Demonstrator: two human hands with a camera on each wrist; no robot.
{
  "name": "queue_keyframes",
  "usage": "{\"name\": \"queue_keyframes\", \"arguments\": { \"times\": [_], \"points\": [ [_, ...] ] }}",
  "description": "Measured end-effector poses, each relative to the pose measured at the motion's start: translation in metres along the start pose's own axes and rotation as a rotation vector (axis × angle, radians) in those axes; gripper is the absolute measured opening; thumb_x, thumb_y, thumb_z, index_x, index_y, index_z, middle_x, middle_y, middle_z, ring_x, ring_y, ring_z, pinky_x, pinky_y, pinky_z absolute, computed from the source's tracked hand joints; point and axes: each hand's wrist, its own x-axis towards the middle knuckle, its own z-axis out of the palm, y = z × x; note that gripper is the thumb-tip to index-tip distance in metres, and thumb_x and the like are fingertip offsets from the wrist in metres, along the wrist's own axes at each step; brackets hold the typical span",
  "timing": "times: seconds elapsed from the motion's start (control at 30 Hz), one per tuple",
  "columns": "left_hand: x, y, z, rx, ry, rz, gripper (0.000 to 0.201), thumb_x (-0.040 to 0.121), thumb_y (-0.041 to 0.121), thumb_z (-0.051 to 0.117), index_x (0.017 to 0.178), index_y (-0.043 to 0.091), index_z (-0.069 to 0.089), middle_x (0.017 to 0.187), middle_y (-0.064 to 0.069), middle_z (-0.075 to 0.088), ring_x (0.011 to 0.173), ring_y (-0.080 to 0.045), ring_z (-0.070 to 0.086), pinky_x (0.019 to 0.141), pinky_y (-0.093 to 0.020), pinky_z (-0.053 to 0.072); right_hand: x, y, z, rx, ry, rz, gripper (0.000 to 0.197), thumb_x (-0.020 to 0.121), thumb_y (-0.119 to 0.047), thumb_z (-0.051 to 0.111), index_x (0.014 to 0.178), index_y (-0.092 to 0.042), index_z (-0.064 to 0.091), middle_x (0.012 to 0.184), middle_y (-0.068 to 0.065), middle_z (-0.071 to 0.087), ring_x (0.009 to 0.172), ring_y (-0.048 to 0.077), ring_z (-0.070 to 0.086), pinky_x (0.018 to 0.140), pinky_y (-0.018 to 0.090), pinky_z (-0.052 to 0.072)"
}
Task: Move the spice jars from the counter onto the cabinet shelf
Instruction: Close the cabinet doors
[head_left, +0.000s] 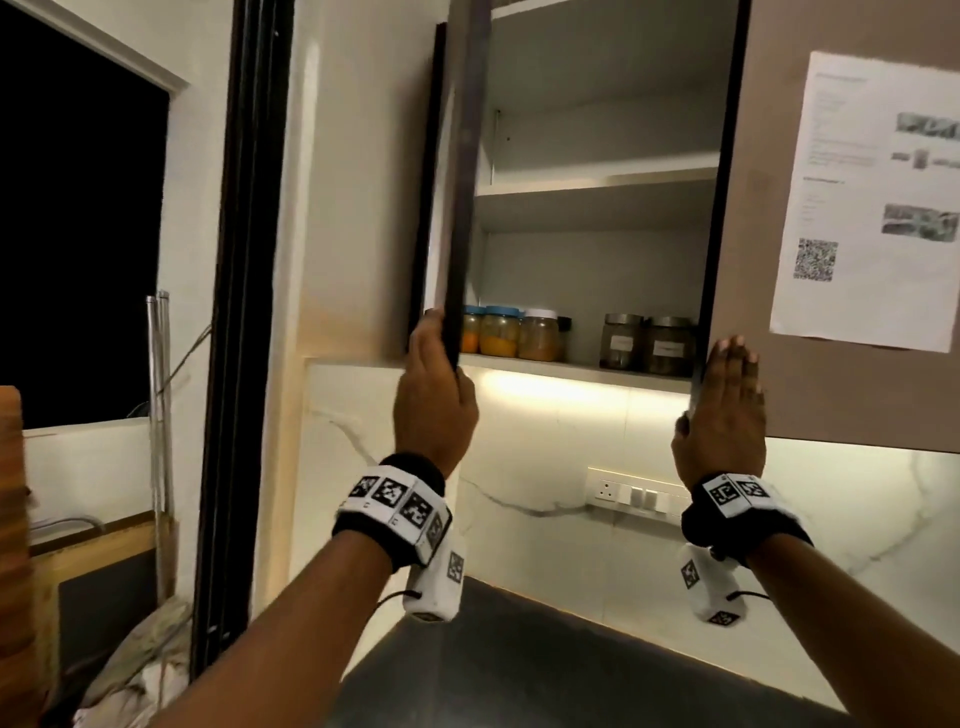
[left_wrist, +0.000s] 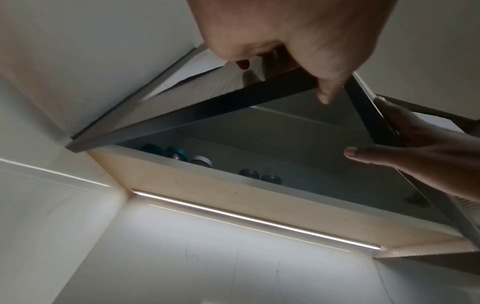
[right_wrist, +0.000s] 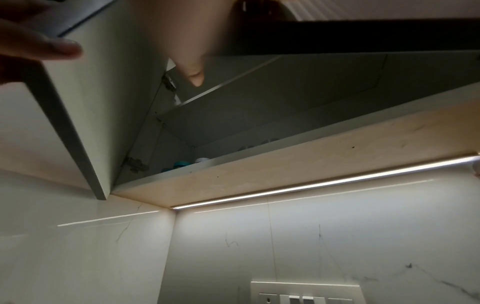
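Note:
Several spice jars stand on the cabinet's bottom shelf (head_left: 550, 367): blue-lidded jars (head_left: 498, 332) with yellow contents, a white-lidded jar (head_left: 539, 335), and two dark steel-lidded jars (head_left: 644, 344) with labels. Their lids (left_wrist: 179, 154) show from below in the left wrist view. My left hand (head_left: 434, 379) grips the lower corner of the left cabinet door (head_left: 460, 208), fingers curled round its edge. My right hand (head_left: 730, 400) lies flat on the front of the right door (head_left: 841, 400), fingers straight, with the thumb (right_wrist: 193, 74) past the door's edge. No jar is in either hand.
The upper shelf (head_left: 597, 182) holds nothing I can see. A printed sheet (head_left: 872, 197) is stuck on the right door. Below are a lit marble backsplash with a socket panel (head_left: 634, 496) and a dark counter (head_left: 519, 675). A dark window opening (head_left: 78, 234) is at left.

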Motion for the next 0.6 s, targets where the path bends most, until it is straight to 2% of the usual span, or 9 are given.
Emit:
{"name": "queue_keyframes", "arguments": {
  "times": [0.07,0.13,0.23,0.33,0.4,0.47,0.6],
  "points": [
    [-0.009,0.006,0.029,-0.018,-0.088,0.083,0.07,0.09,0.004,0.051,0.151,0.009,0.019,0.157,-0.012,0.026,0.139,-0.025,0.036,0.11,-0.035,0.039,0.001,0.003,0.002,-0.027,0.006,-0.022,0.096,0.084,-0.013,0.062,0.153,-0.01,-0.005,0.162,0.01,-0.004,0.149,0.027,-0.001,0.119,0.045,0.013],
    [-0.016,0.01,0.058,0.003,-0.178,0.145,0.07,0.095,0.018,0.049,0.153,0.009,0.011,0.161,-0.009,0.014,0.146,-0.023,0.024,0.115,-0.036,0.031,0.003,0.007,0.004,-0.052,0.016,-0.052,0.093,0.087,-0.021,0.06,0.153,-0.01,-0.005,0.162,0.01,-0.004,0.149,0.027,-0.001,0.119,0.045,0.014],
    [-0.022,0.009,0.098,0.008,-0.328,0.213,0.076,0.098,0.04,0.044,0.154,0.015,-0.002,0.163,-0.003,-0.004,0.15,-0.019,0.005,0.118,-0.037,0.016,0.005,0.014,0.009,-0.094,0.017,-0.1,0.088,0.092,-0.038,0.051,0.152,-0.012,-0.008,0.162,0.007,-0.007,0.149,0.024,-0.002,0.12,0.044,0.013],
    [-0.022,-0.001,0.137,0.048,-0.428,0.303,0.089,0.093,0.057,0.044,0.153,0.015,-0.007,0.161,-0.001,-0.016,0.149,-0.017,-0.01,0.119,-0.035,0.001,0.008,0.021,0.015,-0.122,0.015,-0.144,0.086,0.092,-0.054,0.039,0.152,-0.016,-0.011,0.162,0.004,-0.009,0.149,0.021,-0.005,0.12,0.042,0.009],
    [-0.02,-0.011,0.162,0.104,-0.461,0.368,0.101,0.087,0.065,0.048,0.153,0.014,-0.009,0.16,-0.001,-0.02,0.149,-0.018,-0.015,0.118,-0.035,-0.002,0.009,0.025,0.026,-0.134,0.038,-0.165,0.085,0.092,-0.052,0.04,0.152,-0.017,-0.009,0.162,0.004,-0.007,0.149,0.02,-0.004,0.12,0.042,0.01],
    [-0.019,-0.023,0.184,0.136,-0.464,0.431,0.11,0.081,0.066,0.054,0.152,0.016,-0.012,0.159,0.0,-0.023,0.148,-0.017,-0.017,0.118,-0.037,-0.001,0.009,0.029,0.038,-0.149,0.048,-0.178,0.085,0.092,-0.048,0.043,0.152,-0.017,-0.009,0.162,0.004,-0.006,0.15,0.02,-0.004,0.12,0.041,0.011],
    [-0.017,-0.042,0.221,0.165,-0.513,0.501,0.12,0.074,0.061,0.065,0.15,0.022,-0.021,0.156,0.006,-0.031,0.147,-0.016,-0.022,0.117,-0.038,-0.003,0.005,0.037,0.069,-0.203,0.035,-0.134,0.097,0.084,-0.03,0.064,0.153,-0.013,-0.003,0.162,0.006,-0.005,0.149,0.023,-0.003,0.119,0.041,0.012]
  ]
}}
